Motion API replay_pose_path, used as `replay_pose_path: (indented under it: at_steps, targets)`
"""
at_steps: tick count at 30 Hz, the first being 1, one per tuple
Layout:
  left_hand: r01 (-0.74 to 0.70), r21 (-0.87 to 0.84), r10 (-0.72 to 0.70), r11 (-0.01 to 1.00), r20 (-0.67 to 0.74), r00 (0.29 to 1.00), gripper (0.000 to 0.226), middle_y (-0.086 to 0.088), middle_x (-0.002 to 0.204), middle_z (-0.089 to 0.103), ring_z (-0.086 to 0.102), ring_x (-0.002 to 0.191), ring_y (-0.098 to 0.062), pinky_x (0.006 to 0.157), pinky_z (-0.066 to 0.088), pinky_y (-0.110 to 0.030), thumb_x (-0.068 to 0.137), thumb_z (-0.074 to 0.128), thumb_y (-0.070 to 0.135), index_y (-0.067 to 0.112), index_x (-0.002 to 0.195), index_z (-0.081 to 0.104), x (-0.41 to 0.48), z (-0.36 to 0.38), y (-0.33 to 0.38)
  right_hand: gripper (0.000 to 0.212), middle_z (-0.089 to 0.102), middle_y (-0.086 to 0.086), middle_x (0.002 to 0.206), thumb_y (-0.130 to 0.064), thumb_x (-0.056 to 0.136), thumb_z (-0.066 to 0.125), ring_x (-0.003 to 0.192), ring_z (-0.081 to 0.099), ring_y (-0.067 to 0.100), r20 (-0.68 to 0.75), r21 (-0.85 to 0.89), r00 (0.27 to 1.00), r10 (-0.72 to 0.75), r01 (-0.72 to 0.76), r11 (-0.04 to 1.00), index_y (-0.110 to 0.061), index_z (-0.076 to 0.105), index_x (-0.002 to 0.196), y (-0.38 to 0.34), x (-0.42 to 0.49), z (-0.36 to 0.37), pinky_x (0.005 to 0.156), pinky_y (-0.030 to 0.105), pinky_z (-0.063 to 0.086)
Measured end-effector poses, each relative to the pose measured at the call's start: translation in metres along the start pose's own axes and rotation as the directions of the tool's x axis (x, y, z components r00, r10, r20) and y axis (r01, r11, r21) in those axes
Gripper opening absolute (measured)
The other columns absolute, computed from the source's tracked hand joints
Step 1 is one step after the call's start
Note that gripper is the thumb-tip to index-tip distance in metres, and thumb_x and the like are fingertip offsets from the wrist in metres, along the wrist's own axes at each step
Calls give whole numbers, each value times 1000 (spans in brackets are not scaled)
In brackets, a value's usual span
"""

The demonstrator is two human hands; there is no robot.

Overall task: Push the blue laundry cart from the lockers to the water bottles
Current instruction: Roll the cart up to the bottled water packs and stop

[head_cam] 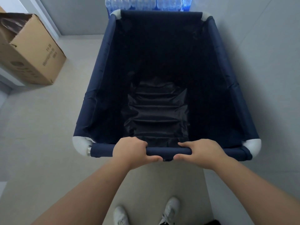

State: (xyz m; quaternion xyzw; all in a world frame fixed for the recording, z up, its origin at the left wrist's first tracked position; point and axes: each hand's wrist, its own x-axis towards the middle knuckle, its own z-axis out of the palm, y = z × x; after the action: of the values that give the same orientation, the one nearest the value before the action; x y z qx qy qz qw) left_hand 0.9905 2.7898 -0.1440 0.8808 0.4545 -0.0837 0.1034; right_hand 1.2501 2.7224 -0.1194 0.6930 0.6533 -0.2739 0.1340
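Note:
The blue laundry cart (103,65) fills the middle of the view, a dark navy fabric bin with white corner joints and nothing inside. Both hands grip its near rim bar. My left hand (129,151) is wrapped over the bar left of centre. My right hand (203,153) holds the same bar just right of centre. Packs of water bottles (146,3) stand against the wall directly beyond the cart's far rim, which looks very close to or touching them. The lockers are out of sight.
An open cardboard box (32,51) stands on the floor at the left, beside a wall corner. A grey wall runs along the cart's right side. Light floor shows to the left and behind, with my white shoes (121,215) at the bottom.

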Motion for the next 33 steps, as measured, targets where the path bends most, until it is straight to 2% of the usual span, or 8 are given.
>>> replay_pose_path:
  at_steps: [2,4,8,11,16,20,26,33]
  targets:
    - [-8,19,8,1000,-33,999,82,11,53,49,47,49,-8,47,32,-31,58,11,104,30,63,47,0,1,2,100,70,-18,101,-104,56,18,96,63,8,-6,-19,1000,-5,5,1000,-53,57,133,3,3,-2,70,30,43]
    - [-18,43,21,999,-66,998,81,12,53,44,43,48,-7,48,31,-32,60,9,102,30,63,45,1,3,4,94,63,-19,82,-104,56,21,82,58,7,-9,-31,1000,-10,9,999,-54,62,125,5,5,-4,64,29,42]
    - [-38,56,43,998,-86,995,77,11,50,40,36,45,-4,46,25,-30,64,8,101,31,60,40,3,3,7,84,59,-21,71,-104,55,30,73,55,3,-7,-58,999,-46,45,997,-55,65,114,13,9,-6,59,28,38]
    - [-46,50,50,998,-80,996,77,11,50,40,36,45,-3,46,23,-29,64,8,101,30,58,38,4,3,10,80,63,-16,65,-106,52,33,64,56,1,-26,-68,997,-72,70,995,-44,69,88,19,13,-5,54,27,38]
    - [-56,47,60,997,-80,995,76,11,48,37,34,44,-5,46,22,-29,65,15,101,28,55,33,5,2,19,86,63,-10,59,-107,50,33,61,59,7,-61,-75,996,-63,58,996,-30,65,70,30,12,-2,56,31,46]
    - [-56,18,57,998,-75,996,77,11,50,37,42,48,-12,51,29,-31,63,14,101,28,60,40,4,1,27,81,64,-8,59,-105,50,39,61,61,7,-42,-47,998,-44,42,998,-31,66,66,37,9,-1,57,31,48]
    - [-103,-38,101,994,-61,993,81,9,50,39,49,50,-18,50,37,-32,65,15,100,25,61,46,13,7,73,82,59,-12,52,-108,48,33,54,56,3,-67,-129,997,-24,15,992,-33,63,63,78,-10,2,48,28,36]
    - [-86,24,88,996,-62,994,74,12,49,34,41,47,-13,45,23,-30,67,21,100,29,63,44,25,3,73,84,62,-15,65,-106,52,29,64,55,3,-104,-139,994,-18,3,990,-39,68,84,80,-8,-2,56,31,38]
